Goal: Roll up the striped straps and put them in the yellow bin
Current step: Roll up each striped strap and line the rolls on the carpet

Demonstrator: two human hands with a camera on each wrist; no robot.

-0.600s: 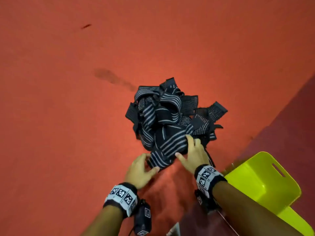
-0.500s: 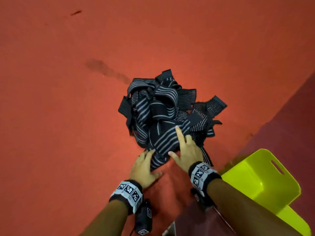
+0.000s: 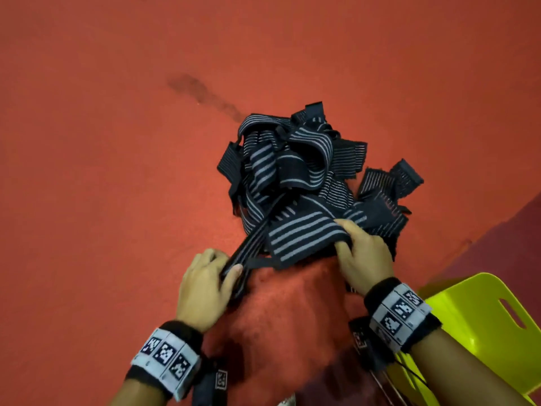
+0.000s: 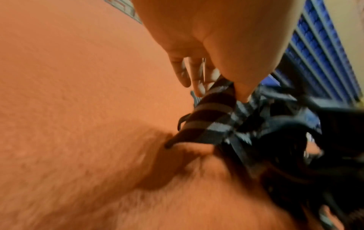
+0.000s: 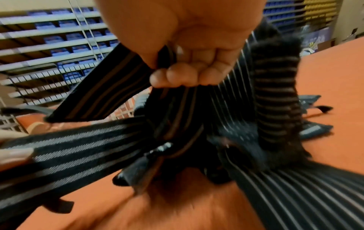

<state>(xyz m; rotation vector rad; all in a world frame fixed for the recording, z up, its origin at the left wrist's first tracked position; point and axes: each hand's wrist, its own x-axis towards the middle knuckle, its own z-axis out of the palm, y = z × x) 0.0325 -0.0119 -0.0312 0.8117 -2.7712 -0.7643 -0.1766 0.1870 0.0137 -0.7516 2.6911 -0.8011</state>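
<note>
Closest in, my left hand [image 3: 205, 285] has its grip pinched on the narrow end of one black strap with grey stripes [image 3: 295, 238], thumb on top and fingers beneath, as the left wrist view [image 4: 206, 46] also shows. My right hand [image 3: 363, 253] has its grip closed round the same strap's wider part, fingers [image 5: 177, 74] curled into the bunched fabric in the right wrist view. The strap runs taut between the two hands, just above the orange felt-covered counter [image 3: 102, 200].

To my right, near the right forearm, stands the yellow plastic bin with slot handles [image 3: 480, 323]; I can see only bare yellow wall inside, and part of its interior is hidden by my arm.

Half a second ago my right hand lay flat on the heap with fingers spread, and my left hand rested at the strap's end; since then both have clamped on and drawn this strap out toward me.

Beyond my hands lies the tangled heap of black striped straps [image 3: 292, 159], still loose and unrolled. A dark smudge [image 3: 202, 95] marks the counter farther off. The wrist views show long shelves of blue bins [image 5: 59, 38] at the back of the room.
</note>
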